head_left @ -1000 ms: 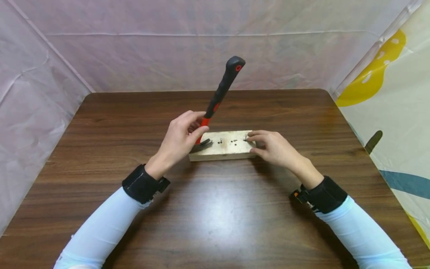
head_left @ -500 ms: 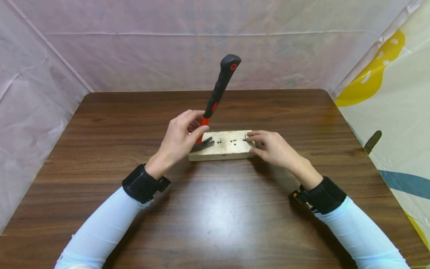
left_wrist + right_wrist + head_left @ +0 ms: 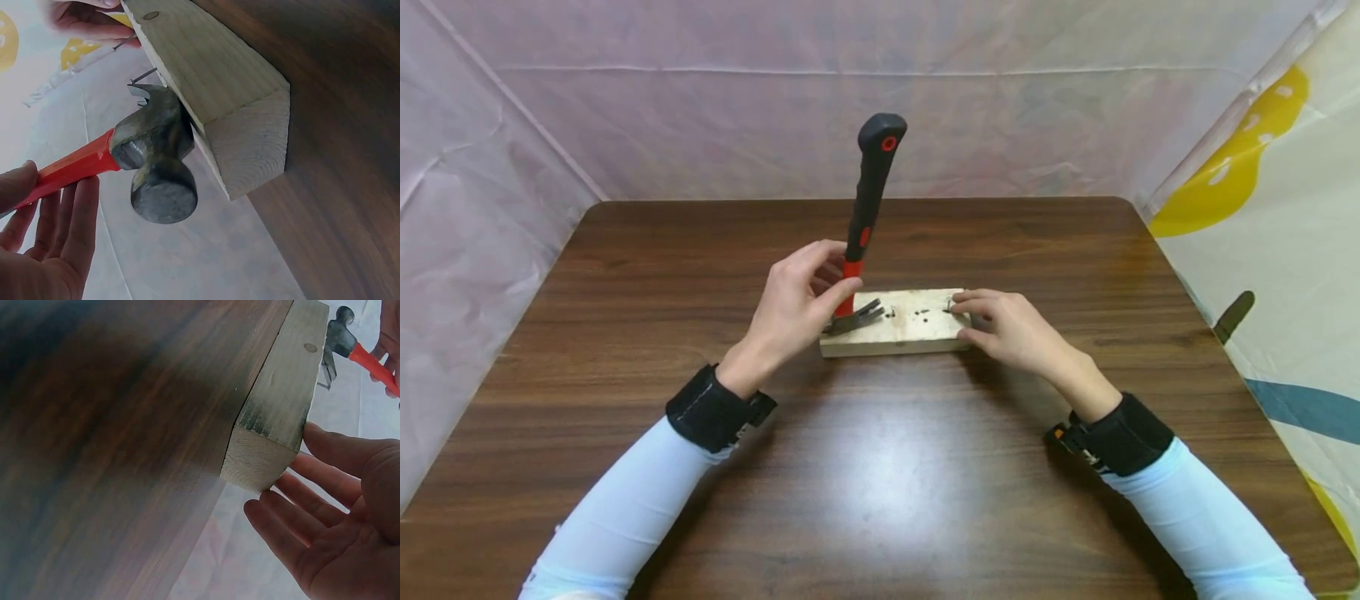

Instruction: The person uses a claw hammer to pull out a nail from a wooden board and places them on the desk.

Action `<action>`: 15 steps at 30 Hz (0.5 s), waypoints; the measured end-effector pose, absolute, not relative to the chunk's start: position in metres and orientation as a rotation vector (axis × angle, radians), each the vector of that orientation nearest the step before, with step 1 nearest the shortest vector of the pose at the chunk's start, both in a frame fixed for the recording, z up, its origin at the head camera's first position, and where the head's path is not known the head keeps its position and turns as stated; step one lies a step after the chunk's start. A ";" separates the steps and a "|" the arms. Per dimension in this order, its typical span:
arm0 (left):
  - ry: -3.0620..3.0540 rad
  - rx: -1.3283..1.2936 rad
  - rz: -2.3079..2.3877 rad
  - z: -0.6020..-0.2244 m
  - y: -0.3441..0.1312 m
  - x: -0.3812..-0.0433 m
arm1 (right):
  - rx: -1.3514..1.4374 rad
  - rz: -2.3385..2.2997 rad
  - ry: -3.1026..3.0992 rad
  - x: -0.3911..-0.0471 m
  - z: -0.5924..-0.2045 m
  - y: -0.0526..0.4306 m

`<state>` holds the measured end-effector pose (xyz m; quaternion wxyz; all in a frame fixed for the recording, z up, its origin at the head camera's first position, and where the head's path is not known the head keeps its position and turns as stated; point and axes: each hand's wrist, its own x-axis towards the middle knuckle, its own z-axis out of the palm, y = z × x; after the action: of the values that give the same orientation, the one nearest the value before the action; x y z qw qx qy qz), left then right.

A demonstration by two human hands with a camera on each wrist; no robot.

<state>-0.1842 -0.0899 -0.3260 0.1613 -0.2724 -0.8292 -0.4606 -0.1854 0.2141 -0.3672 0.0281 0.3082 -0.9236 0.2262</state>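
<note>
A pale wooden block [image 3: 917, 333] lies on the table, with dark holes in its top and a nail [image 3: 948, 306] standing near its right end. My left hand [image 3: 793, 296] holds a claw hammer [image 3: 871, 187] by the red neck between thumb and fingers, its black grip pointing up. The hammer head [image 3: 156, 137] rests on the block's left part. Its claw reaches right up to a second, slanted nail [image 3: 145, 75]. At the block's right end, my right hand [image 3: 1011, 329] steadies it with thumb and fingers about the edges, as the right wrist view shows.
The brown wooden table [image 3: 880, 467] extends around the block on all sides. Pale cloth sheeting [image 3: 737, 133] hangs behind and at the left; a sheet with yellow and blue patterns [image 3: 1240, 167] hangs at the right.
The hammer's handle has swung left, closer to upright. Its claw has shifted right, toward the nail. My left hand moved slightly left; the right hand and the block stay nearly still.
</note>
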 end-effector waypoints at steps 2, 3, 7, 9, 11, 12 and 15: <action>-2.365 -0.775 -1.324 -0.326 -0.091 -0.184 | 0.949 0.694 -2.852 -0.185 -0.367 0.214; -2.364 -0.770 -1.334 -0.326 -0.091 -0.184 | 0.949 0.692 -2.853 -0.185 -0.367 0.214; -2.377 -0.746 -1.363 -0.326 -0.094 -0.183 | 0.951 0.694 -2.854 -0.185 -0.366 0.214; -2.387 -0.736 -1.363 -0.325 -0.095 -0.182 | 0.954 0.693 -2.854 -0.185 -0.366 0.214; -2.394 -0.731 -1.364 -0.325 -0.096 -0.182 | 0.957 0.691 -2.854 -0.185 -0.366 0.214; -2.396 -0.729 -1.365 -0.325 -0.096 -0.182 | 0.958 0.689 -2.851 -0.185 -0.366 0.214; -2.398 -0.729 -1.384 -0.325 -0.098 -0.181 | 0.965 0.680 -2.838 -0.185 -0.366 0.214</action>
<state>-0.1812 -0.0980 -0.3251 0.1389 -0.2521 -0.8295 -0.4786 -0.1853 0.2137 -0.3660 0.0338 0.3138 -0.9227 0.2212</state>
